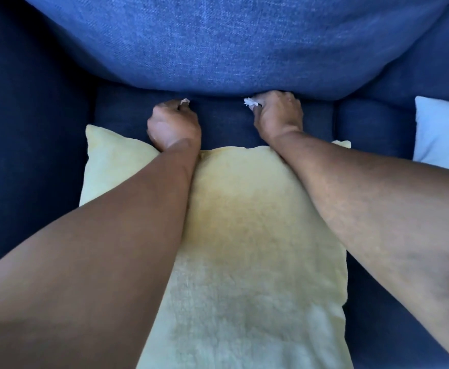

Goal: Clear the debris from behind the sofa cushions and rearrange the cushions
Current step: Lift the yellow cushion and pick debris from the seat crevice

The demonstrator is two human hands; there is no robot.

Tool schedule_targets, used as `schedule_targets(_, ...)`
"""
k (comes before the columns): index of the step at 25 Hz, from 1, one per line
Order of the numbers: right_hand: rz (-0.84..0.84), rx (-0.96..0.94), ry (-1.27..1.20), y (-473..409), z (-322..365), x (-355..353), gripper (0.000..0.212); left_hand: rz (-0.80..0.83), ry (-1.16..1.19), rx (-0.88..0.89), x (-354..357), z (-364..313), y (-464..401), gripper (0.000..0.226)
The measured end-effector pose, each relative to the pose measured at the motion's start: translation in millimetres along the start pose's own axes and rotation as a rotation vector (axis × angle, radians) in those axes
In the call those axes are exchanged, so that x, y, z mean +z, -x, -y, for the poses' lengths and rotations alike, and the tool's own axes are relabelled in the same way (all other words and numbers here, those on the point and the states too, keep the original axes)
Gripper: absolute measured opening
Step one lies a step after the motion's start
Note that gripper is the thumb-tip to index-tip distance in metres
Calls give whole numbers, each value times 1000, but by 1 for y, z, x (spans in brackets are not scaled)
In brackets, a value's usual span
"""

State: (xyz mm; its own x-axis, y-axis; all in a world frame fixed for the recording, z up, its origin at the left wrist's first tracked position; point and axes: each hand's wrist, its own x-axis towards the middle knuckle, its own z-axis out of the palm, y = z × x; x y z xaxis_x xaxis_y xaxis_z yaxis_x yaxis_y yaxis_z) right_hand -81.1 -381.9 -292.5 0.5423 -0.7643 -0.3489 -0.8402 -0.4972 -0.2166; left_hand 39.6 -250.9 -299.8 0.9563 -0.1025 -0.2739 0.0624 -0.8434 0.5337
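Observation:
Both my arms reach over a pale yellow fuzzy cushion [244,235] lying on the dark blue sofa seat [223,123]. My left hand [174,125] is closed in a fist, with a small whitish scrap of debris [185,102] poking out above the fingers. My right hand [278,113] is closed too, pinching a white crumpled scrap [250,103] at its fingertips. Both hands sit at the crease where the seat meets the big lighter blue back cushion [218,41], which bulges forward above them. What lies deeper in the crease is hidden.
A light blue-white cushion [441,131] lies on the seat at the right edge. Dark blue sofa upholstery [26,129] fills the left side, and a seam splits the seat sections at the right [335,123].

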Motion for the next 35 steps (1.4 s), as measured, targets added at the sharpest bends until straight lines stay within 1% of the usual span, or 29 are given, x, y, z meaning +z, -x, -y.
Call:
schedule_targets(2,34,-35,-7,12,6,-12,16,93,40,-24,-16,-7,3,17)
schedule_targets(4,57,-100,-24,32,14,-28,18,188,87,-5,-37,-11,8,13)
schedule_targets(6,43,-164,-58,57,17,-47,18,207,104,56,-62,-14,23,17)
schedule_targets(8,-11,-188,-125,83,16,-63,24,167,121,115,-84,-15,43,21)
schedule_targets(10,-101,-206,-188,108,15,-80,32,135,149,160,-108,-15,64,22)
schedule_targets(13,-210,-259,-277,143,18,-111,31,135,204,177,-151,-16,98,19)
schedule_targets(15,-223,-282,-301,166,23,-128,31,106,246,140,-178,-14,122,12)
schedule_targets(19,-211,-364,-323,218,38,-162,29,9,285,126,-235,-6,166,21)
schedule_targets(21,-193,-390,-338,238,46,-174,30,-14,289,130,-257,0,182,23)
schedule_targets(25,-176,-470,-377,294,68,-185,29,-75,327,138,-301,32,218,21)
schedule_targets(29,-159,-602,-345,350,101,-175,27,-184,294,158,-340,95,248,16)
schedule_targets(31,-116,-650,-342,380,117,-160,26,-207,286,88,-357,138,267,19)
schedule_targets(35,35,-760,-304,451,149,-121,27,-260,280,-122,-396,234,329,20)
